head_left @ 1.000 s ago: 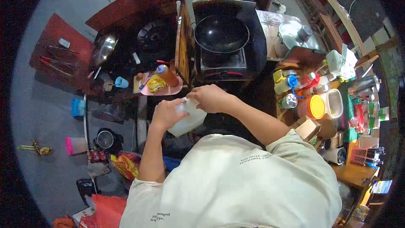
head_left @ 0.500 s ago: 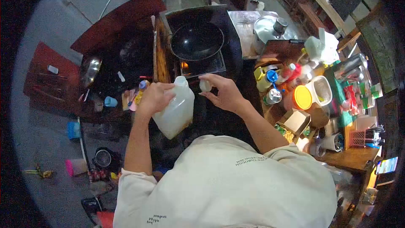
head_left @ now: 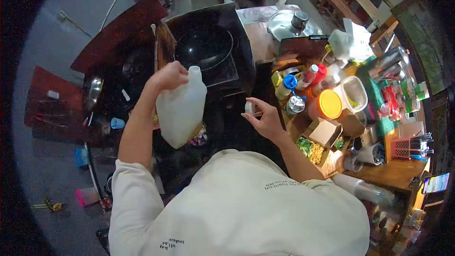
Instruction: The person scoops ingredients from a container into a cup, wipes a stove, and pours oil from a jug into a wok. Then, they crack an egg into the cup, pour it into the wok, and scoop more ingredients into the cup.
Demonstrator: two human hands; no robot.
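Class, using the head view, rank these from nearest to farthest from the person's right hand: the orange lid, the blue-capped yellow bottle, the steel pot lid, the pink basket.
Measured from the right hand, which holds a small white cap:
1. Blue-capped yellow bottle, just above and right of the hand.
2. Orange lid, further right on the crowded table.
3. Steel pot lid, up beside the wok.
4. Pink basket, at the far right edge.

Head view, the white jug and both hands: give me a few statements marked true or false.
1. The left hand holds the white jug by its handle. True.
2. The jug's cap is screwed on its neck. False: the neck is open and the cap is in the right hand.
3. The wok on the stove is full of food. False: it looks empty.
4. A tub with an orange lid stands on the crowded table to the right. True.
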